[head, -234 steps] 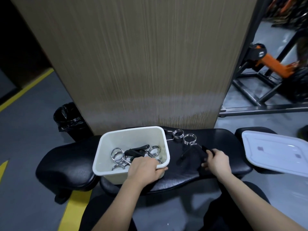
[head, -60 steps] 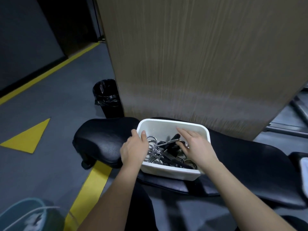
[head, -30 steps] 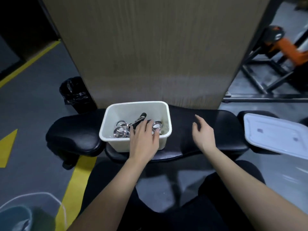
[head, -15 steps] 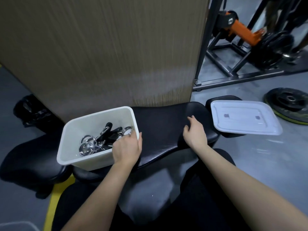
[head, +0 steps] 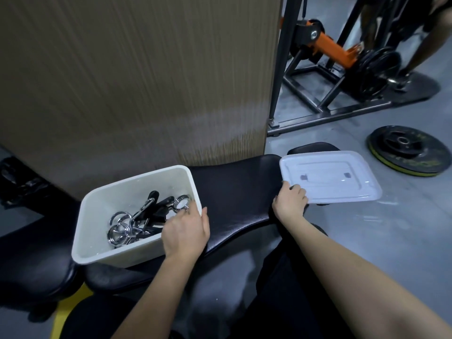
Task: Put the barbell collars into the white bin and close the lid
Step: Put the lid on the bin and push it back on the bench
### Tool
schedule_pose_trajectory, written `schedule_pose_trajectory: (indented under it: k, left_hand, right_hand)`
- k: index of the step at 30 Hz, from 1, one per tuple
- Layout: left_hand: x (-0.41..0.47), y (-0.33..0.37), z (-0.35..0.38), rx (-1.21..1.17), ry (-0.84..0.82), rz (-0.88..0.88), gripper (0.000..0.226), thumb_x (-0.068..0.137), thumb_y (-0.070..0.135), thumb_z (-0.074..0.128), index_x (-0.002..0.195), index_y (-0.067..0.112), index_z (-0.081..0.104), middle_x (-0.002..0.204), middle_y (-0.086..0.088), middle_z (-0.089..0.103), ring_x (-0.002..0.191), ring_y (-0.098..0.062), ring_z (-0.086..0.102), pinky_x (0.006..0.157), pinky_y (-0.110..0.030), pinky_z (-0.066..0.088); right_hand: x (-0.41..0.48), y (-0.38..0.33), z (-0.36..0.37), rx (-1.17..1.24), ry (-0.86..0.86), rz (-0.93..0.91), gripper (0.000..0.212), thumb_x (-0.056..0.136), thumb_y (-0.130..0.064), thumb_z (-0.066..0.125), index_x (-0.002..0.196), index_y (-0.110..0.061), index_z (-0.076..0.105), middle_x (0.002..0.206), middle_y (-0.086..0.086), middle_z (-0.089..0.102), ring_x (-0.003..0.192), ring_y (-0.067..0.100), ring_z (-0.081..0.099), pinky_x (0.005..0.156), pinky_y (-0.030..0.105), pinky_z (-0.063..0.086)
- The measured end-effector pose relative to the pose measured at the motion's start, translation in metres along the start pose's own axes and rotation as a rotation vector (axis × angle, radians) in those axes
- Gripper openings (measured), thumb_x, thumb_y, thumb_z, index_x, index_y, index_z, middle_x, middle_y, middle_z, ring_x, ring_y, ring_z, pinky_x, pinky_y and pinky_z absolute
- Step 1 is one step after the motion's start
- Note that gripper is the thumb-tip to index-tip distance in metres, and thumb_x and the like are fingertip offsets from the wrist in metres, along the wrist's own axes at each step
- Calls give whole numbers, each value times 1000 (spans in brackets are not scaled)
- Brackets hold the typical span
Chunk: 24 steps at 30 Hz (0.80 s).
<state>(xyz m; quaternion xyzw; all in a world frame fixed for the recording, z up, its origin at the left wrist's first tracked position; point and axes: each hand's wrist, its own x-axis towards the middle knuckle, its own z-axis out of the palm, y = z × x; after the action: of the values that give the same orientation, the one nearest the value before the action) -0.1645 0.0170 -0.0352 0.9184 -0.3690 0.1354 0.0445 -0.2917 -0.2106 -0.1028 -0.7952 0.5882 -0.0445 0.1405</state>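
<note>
A: Barbell collars (head: 137, 220) — where are they?

B: All piled inside the white bin (head: 97, 248), a tangle of chrome spring rings with black handles. The bin sits open on the black padded table (head: 234, 192), toward its left part.

A: And the lid?

B: The lid (head: 342, 182) lies flat to the right of the bin, well apart from it, resting on a separate black pad (head: 305, 148) beyond the table's right end.

A: What are the 2 hands doing?

B: The left hand (head: 186, 233) is on the bin's near right corner, fingers curled over the rim and reaching inside, thumb outside the wall, so it grips the bin. The right hand (head: 289, 201) has closed on the lid's near left edge, fingers on top of it.

A: Anything else around?

B: A wood-grain panel (head: 137, 77) stands right behind the table. On the grey floor to the right lies 1 black weight plate (head: 408, 150), and further back stands a black frame with an orange arm (head: 327, 48).
</note>
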Motion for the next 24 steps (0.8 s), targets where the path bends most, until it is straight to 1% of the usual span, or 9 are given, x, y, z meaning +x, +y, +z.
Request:
schedule_pose_trajectory:
  k: [3,5,8,14,16,18,20,21,24]
  left_hand:
    - [-1,0,-2,-8,-6,22,32,79,34,74,81,4,65,55,-15,61,44,-33,59,43,-31,40]
    - [-3,-1,-4,-14,-13,37,33,80,36,73,83,5,63,57,-13,61,47,-32,60,44,-31,39]
    - [-6,-2,-11,1,-66,26,42,87,49,57,101,9,58,72,-8,68,64,-30,66,51,-33,38]
    - [-9,-8,-19,-112,-143,54,49,93,53,46,118,12,46,101,-7,68,95,-28,65,72,-37,47]
    - [-13,-11,-20,-114,-159,59,52,93,49,47,126,10,46,106,-9,67,99,-28,64,78,-38,48]
    - [-15,-11,-19,-107,-174,54,58,93,49,47,133,8,43,111,-10,66,103,-29,62,82,-38,48]
    - [-15,-10,-18,-104,-196,61,60,93,49,47,135,8,42,112,-11,66,104,-29,62,84,-38,47]
    - [-14,-10,-17,-102,-200,71,59,92,49,47,134,8,43,111,-10,66,104,-29,62,84,-38,48]
    - [-13,-13,-18,-95,-236,75,57,92,50,47,132,8,43,109,-10,67,103,-29,62,82,-38,47]
  right_hand:
    - [-19,-1,0,-90,-55,-129,58,89,-6,53,144,-8,37,121,18,57,108,37,57,83,41,42]
    - [-34,-9,-2,-148,-143,-141,58,91,-5,52,146,-3,33,129,17,54,115,35,56,89,39,46]
    - [-46,-24,-20,-218,-166,-190,36,91,-1,52,126,-7,55,127,11,58,117,31,58,91,36,47]
    - [-51,-34,-50,-106,-152,-161,33,90,-13,56,123,-11,55,135,9,40,119,29,49,82,34,42]
    - [-54,-20,-38,-115,-248,-115,51,89,-31,58,135,-13,45,143,7,33,127,30,37,94,40,42]
    - [-60,-4,-18,-176,-410,-124,85,87,-56,56,152,-11,24,158,11,17,139,36,25,107,52,34]
    - [-70,9,-2,-287,-423,-198,114,79,-72,58,156,-8,4,164,16,0,144,44,16,108,58,28]
    - [-74,16,4,-327,-363,-243,114,80,-67,61,156,-7,1,164,17,0,143,45,19,106,57,30]
    - [-81,22,5,-437,-121,-365,79,90,-16,60,154,-6,14,162,14,18,133,37,38,96,46,44]
